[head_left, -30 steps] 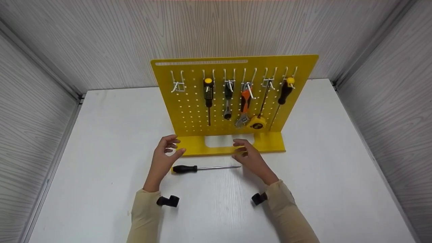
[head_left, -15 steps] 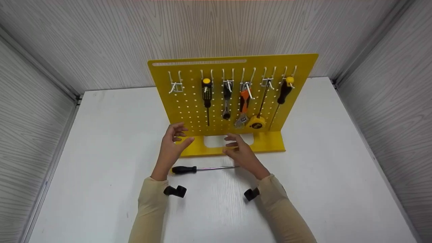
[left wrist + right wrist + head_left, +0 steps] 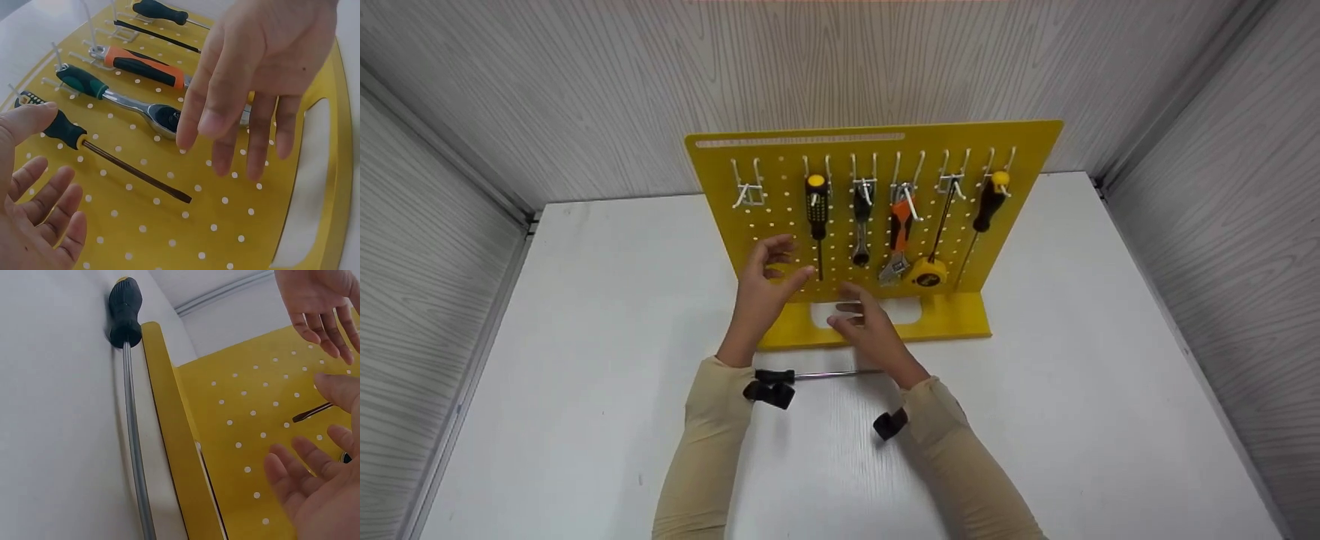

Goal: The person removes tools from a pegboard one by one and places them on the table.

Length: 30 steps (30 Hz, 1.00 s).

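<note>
My left hand [image 3: 763, 300] is raised before the lower left of a yellow pegboard [image 3: 720, 180], fingers relaxed and holding nothing. Closest to it is a hanging screwdriver [image 3: 817, 214] with a black and yellow handle; the left wrist view shows this screwdriver's flat blade [image 3: 140, 173] beside the fingers, and contact cannot be made out. Lower and to the right, my right hand [image 3: 876, 337] hovers over the board's base, empty, its fingers loosely bent. Beneath both arms another screwdriver [image 3: 825, 374] lies on the white table, its handle end and tip partly hidden.
Further right on the board hang a ratchet wrench [image 3: 862, 232], an orange-handled adjustable wrench [image 3: 900, 229], a yellow tape measure [image 3: 928, 273] and another screwdriver [image 3: 990, 202]. A bare white hook [image 3: 749, 195] is at the far left. Patterned walls enclose the table.
Both hands have moved forward: the left up and to the right toward the hanging screwdriver, the right up and to the left. The screwdriver on the table stays put, now more covered by the arms.
</note>
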Tool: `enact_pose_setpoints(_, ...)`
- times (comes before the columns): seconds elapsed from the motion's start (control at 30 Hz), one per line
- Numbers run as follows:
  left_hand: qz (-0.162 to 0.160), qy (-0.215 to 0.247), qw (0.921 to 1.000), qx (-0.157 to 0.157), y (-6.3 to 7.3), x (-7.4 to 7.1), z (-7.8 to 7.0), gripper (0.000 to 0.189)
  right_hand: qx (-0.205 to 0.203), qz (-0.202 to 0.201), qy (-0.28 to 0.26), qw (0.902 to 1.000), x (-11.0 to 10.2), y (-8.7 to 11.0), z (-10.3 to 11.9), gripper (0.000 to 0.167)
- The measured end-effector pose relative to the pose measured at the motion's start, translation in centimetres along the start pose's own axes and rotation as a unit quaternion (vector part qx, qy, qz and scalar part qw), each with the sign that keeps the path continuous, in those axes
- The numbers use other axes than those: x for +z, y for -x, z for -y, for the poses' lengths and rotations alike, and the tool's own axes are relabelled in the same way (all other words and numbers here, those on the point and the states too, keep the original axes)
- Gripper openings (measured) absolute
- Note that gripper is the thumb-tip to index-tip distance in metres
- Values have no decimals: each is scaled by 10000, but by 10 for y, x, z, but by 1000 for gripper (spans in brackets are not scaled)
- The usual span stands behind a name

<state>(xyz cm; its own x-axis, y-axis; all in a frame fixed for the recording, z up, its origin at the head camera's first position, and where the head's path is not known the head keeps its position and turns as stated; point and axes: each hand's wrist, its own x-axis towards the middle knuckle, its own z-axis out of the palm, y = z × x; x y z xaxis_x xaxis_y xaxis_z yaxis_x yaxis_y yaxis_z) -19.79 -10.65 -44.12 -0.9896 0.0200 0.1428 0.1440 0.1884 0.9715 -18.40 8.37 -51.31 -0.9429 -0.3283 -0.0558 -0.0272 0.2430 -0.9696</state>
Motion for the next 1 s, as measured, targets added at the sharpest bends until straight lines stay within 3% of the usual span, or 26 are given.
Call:
enact_pose_setpoints(0.5,-37,92,9997,243,-21,14,-19,59,-173,-230,-36,9996,12,-15,7,62)
enact_pose_setpoints(1.0,-6,100,9996,251,-28,18,-27,64,-281,-194,35,9994,21,-24,11,62)
